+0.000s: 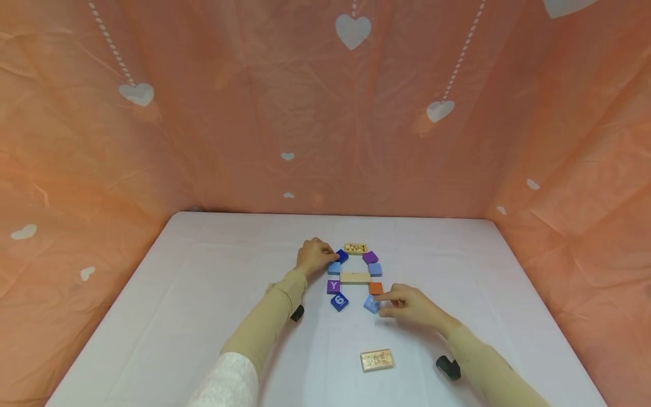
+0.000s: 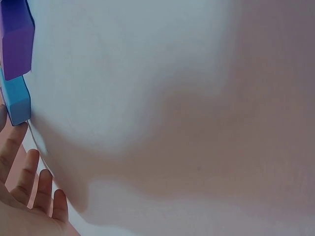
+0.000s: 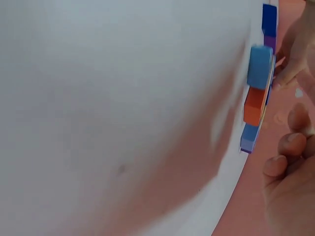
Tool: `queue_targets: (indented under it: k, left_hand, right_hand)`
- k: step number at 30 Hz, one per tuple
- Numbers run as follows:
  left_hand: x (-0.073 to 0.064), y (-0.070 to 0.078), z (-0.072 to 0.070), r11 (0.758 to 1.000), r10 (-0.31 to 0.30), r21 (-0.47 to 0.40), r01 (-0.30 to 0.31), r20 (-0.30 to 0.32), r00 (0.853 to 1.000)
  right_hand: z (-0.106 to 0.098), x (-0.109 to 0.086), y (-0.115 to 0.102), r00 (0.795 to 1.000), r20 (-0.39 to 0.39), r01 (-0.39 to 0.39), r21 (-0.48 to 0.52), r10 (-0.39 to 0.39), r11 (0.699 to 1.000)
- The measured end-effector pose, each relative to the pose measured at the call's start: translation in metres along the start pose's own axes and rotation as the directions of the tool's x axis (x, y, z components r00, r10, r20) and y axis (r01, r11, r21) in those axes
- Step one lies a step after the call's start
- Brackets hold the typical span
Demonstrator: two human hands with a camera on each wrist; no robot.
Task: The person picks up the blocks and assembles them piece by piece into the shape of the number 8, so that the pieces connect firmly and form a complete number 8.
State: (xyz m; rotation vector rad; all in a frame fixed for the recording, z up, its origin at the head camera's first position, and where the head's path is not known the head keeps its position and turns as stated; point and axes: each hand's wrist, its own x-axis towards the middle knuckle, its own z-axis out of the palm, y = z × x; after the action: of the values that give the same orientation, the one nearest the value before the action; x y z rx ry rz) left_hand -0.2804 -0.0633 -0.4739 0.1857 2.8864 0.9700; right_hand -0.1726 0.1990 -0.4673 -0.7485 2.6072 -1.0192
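My left hand point(image 1: 314, 257) reaches to the upper left of an outline of small blocks, its fingertips touching the left corner of a dark blue block point(image 1: 343, 256). In the left wrist view its fingers point(image 2: 29, 172) are spread apart beyond a light blue block point(image 2: 18, 103); the dark blue block it touches cannot be made out there. At the lower right, the index finger of my right hand point(image 1: 409, 305) touches a light blue block point(image 1: 371, 304), with the thumb beside its near edge. In the right wrist view, several fingers point(image 3: 290, 145) of this hand are bent inward.
The outline also includes a purple Y block point(image 1: 333, 287), a dark blue 6 block point(image 1: 339, 301), an orange block point(image 1: 376, 288), a plain wooden bar point(image 1: 355, 278), a purple block point(image 1: 370, 258) and a patterned tile point(image 1: 355, 249). Another patterned tile point(image 1: 377, 360) lies nearer on the white table point(image 1: 152, 328).
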Motion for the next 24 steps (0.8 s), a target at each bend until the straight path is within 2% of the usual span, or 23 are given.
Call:
queue_targets:
  k: [5, 10, 13, 19, 24]
  left_hand:
    - [0.000, 0.001, 0.000, 1.000, -0.004, 0.006, 0.004, 0.002, 1.000]
    - [0.001, 0.000, 0.001, 1.000, 0.011, 0.010, -0.010, -0.012, 1.000]
    - [0.001, -0.001, 0.001, 1.000, 0.016, 0.009, -0.016, -0.014, 1.000]
    - [0.001, -0.002, 0.002, 1.000, 0.016, 0.005, -0.016, -0.017, 1.000]
    - [0.001, -0.001, 0.002, 0.999, 0.036, 0.027, -0.036, -0.022, 0.999]
  right_hand:
    - [0.003, -0.011, 0.000, 0.995, 0.076, 0.062, 0.009, -0.062, 0.998]
    - [0.008, -0.023, -0.001, 0.985, 0.156, 0.067, 0.023, -0.070, 0.997]
    - [0.012, -0.028, -0.002, 0.979, 0.187, 0.084, -0.005, -0.081, 0.996]
    - [0.020, -0.031, -0.006, 0.975, 0.193, 0.136, -0.107, -0.113, 0.985]
    - [0.022, -0.032, -0.010, 0.979, 0.192, 0.094, -0.156, -0.063, 0.983]
